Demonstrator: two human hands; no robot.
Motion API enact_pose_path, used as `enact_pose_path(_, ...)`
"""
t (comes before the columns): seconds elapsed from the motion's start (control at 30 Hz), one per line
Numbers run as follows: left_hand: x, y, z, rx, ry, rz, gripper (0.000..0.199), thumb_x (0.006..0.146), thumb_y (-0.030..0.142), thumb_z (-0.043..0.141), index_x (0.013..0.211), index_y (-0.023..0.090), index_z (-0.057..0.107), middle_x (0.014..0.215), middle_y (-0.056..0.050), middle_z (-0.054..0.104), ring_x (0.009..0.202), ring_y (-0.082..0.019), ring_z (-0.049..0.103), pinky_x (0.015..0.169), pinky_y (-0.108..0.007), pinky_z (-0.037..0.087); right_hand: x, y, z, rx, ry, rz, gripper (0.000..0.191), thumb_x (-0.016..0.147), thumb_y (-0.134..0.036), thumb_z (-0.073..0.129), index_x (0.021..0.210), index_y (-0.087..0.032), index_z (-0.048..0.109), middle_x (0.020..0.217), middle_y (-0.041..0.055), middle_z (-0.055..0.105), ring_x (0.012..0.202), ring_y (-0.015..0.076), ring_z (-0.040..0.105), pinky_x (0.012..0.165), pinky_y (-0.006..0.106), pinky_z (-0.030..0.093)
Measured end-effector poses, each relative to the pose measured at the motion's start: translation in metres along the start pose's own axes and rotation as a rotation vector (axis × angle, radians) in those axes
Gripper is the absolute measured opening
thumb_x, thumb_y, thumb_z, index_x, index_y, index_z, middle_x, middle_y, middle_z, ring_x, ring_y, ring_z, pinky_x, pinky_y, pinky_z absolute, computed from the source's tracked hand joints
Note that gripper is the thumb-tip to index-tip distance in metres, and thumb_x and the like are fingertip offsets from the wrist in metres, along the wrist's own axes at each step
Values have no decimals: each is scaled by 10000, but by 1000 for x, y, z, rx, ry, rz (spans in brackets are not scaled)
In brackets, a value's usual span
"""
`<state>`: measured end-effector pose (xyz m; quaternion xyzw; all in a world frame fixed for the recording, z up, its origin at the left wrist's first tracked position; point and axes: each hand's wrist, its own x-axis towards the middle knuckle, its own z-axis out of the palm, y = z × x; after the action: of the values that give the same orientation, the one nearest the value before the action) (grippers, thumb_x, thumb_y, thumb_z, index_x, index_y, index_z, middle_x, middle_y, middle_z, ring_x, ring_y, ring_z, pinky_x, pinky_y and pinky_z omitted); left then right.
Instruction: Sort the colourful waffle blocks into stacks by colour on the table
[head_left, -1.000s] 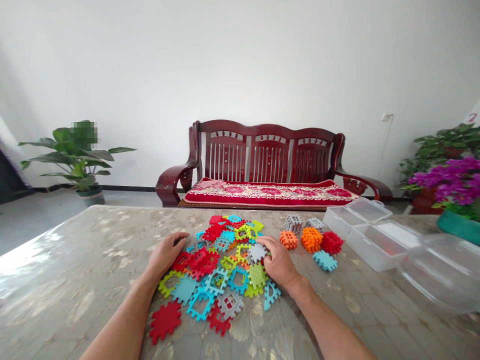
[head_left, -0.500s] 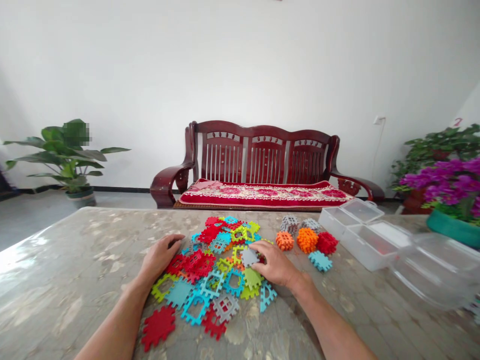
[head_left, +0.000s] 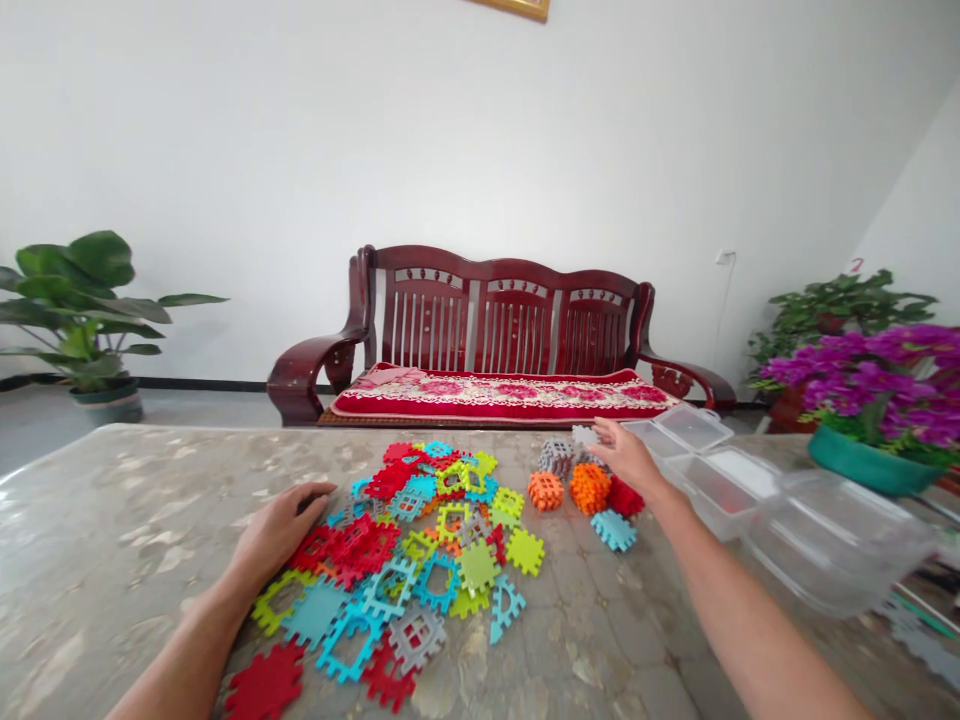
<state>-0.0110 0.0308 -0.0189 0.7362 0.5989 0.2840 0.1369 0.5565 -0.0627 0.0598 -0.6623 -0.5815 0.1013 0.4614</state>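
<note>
My right hand reaches out to the right, its fingers pinched on a grey toothed puzzle tile. The tile is held just above the sorted stacks: a grey stack, two orange stacks, a red stack partly hidden by my hand, and a light blue stack. My left hand rests open on the table at the left edge of a loose pile of red, blue, green and grey tiles, thumb and fingers apart.
Clear plastic boxes with open lids stand on the table's right side, beside a teal pot of purple flowers. Behind the patterned tabletop is a wooden bench. A leafy plant stands on the floor at the left.
My right hand has carried the grey tile from the pile, away and to the right, over to the stacks. My left hand stays beside the pile. The view has turned slightly right.
</note>
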Motion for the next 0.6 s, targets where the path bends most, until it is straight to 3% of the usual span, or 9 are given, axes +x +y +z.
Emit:
enact_pose_path(0.1,1,-3,1,-6,8,-1,434,814,475,483,1074,246,744,1117,-46,761,1010,-264,699,944,-347,515,7,37,-19,-49,-41,32,647,693,-249,706,1319,-179,558,1300,170,646,1178,273,631,1027,453,472)
enact_pose_path(0.23,1,-4,1,4,3,6,444,814,486,480,1075,242,744,1118,-53,760,1025,-273,696,950,-359,513,13,63,-26,-37,-89,26,685,658,-229,708,1321,-162,551,1260,182,667,1184,283,631,972,422,514)
enact_pose_path(0.47,1,-4,-1,21,-6,14,447,814,494,474,1070,246,744,1139,-57,753,1066,-280,683,955,-361,508,20,78,-27,-2,-130,0,726,642,-228,711,1344,-186,534,1232,171,686,1167,277,643,974,438,509)
enact_pose_path(0.6,0,0,-2,29,-12,12,444,814,491,474,1062,241,744,1130,-59,753,1052,-278,683,946,-359,508,17,68,-27,5,-67,-11,684,647,-221,700,1316,-197,561,1257,159,675,1203,274,620,1006,447,489)
